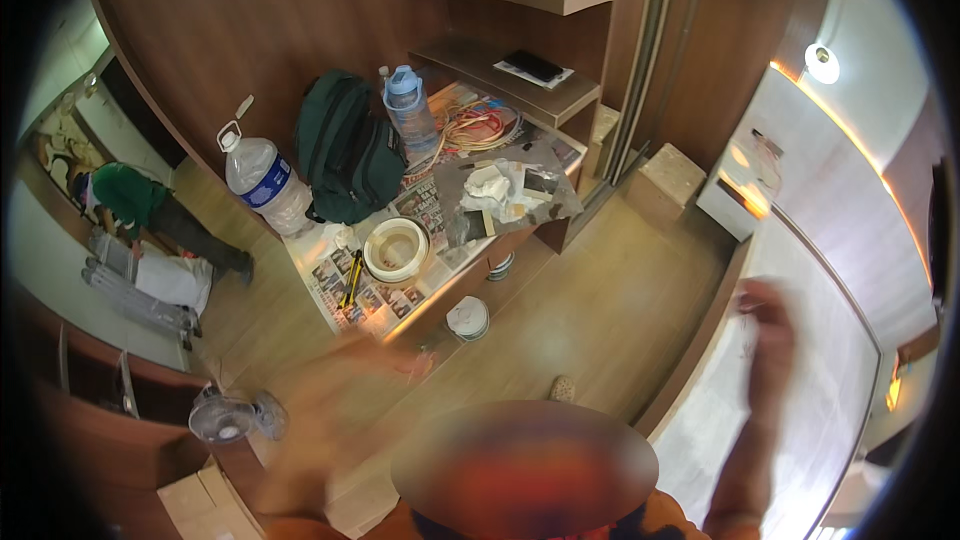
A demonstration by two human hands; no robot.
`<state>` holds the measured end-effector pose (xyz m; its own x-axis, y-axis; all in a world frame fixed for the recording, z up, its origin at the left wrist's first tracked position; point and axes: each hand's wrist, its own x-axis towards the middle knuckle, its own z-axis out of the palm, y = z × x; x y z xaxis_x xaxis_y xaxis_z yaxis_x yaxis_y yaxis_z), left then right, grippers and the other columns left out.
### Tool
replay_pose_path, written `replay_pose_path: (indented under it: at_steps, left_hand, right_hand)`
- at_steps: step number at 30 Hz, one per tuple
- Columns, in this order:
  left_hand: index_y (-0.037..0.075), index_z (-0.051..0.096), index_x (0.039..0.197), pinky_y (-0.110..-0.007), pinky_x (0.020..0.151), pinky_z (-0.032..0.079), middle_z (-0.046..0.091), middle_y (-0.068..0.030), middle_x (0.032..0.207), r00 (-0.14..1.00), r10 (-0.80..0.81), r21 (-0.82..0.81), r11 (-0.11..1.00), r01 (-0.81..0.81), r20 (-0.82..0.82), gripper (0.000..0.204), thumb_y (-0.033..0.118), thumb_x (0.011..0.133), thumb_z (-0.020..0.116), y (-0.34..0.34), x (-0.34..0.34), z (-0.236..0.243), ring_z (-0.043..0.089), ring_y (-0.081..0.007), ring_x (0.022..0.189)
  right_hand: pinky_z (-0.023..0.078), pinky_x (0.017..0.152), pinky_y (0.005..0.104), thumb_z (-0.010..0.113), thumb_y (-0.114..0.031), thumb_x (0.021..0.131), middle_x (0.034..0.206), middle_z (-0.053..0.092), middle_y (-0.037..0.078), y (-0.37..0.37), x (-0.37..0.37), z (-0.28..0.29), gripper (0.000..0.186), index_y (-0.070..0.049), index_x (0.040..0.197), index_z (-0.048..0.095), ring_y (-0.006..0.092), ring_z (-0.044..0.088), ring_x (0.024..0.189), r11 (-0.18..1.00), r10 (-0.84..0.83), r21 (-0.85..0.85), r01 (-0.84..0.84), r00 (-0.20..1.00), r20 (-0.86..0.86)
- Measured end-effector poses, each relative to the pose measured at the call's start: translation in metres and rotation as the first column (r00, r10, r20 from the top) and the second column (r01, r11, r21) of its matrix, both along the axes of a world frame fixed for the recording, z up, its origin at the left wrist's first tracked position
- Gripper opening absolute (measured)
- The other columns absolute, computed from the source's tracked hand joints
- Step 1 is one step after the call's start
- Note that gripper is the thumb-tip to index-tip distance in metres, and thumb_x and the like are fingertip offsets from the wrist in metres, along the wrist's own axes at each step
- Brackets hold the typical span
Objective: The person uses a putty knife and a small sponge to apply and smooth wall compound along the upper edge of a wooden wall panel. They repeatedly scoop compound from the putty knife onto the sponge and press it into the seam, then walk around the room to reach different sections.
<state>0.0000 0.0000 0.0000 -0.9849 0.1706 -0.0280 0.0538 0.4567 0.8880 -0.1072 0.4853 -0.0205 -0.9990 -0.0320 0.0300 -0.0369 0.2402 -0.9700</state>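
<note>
My left hand [375, 360] is raised in front of the newspaper-covered desk [430, 210], smeared by motion so that its fingers do not show clearly. My right hand [766, 315] is lifted at the right, in front of a long whitish panel [800, 380]. It is blurred too, and whether it holds anything cannot be made out. The desk's near end carries a white tub [369, 258] and a yellow-and-black tool [352, 280], perhaps a cutter. Further right, a grey board [460, 225] holds a lump of white paste [488, 185].
A green backpack [345, 150], a large water jug [262, 175], a blue-capped bottle [408, 105] and coiled wires [475, 128] crowd the desk. Below stands a lidded pail [467, 318]. A fan [225, 418] is at lower left. Another person [130, 192] bends over at far left.
</note>
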Motion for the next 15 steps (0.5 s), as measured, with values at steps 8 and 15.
replay_pose_path:
  at_steps: [8,15]
  left_hand:
    - [0.002,0.071,0.111,-0.031,0.073,0.05,0.067,-0.0007,0.085,0.79,0.117,-0.09,0.993,-0.079,0.602,0.028,0.029,0.104,0.064,0.089,-0.093,-0.22,0.058,-0.011,0.078]
    - [0.003,0.057,0.088,-0.026,0.066,0.041,0.046,0.0051,0.076,0.862,0.376,0.088,0.9,-0.427,0.341,0.032,0.026,0.11,0.053,0.088,-0.235,-0.197,0.043,-0.0058,0.072]
  right_hand:
    - [0.056,0.077,0.0327,0.069,-0.014,0.091,0.093,0.077,0.014,-0.014,-0.096,-0.231,0.021,-0.004,0.109,0.072,0.0176,0.072,0.088,0.638,0.605,0.091,-0.765,0.57,0.556]
    - [0.054,0.069,0.0303,0.05,-0.006,0.097,0.08,0.063,0.005,-0.002,-0.249,-0.205,0.015,-0.002,0.108,0.058,0.0152,0.063,0.073,0.946,0.289,-0.306,-0.111,0.721,0.63]
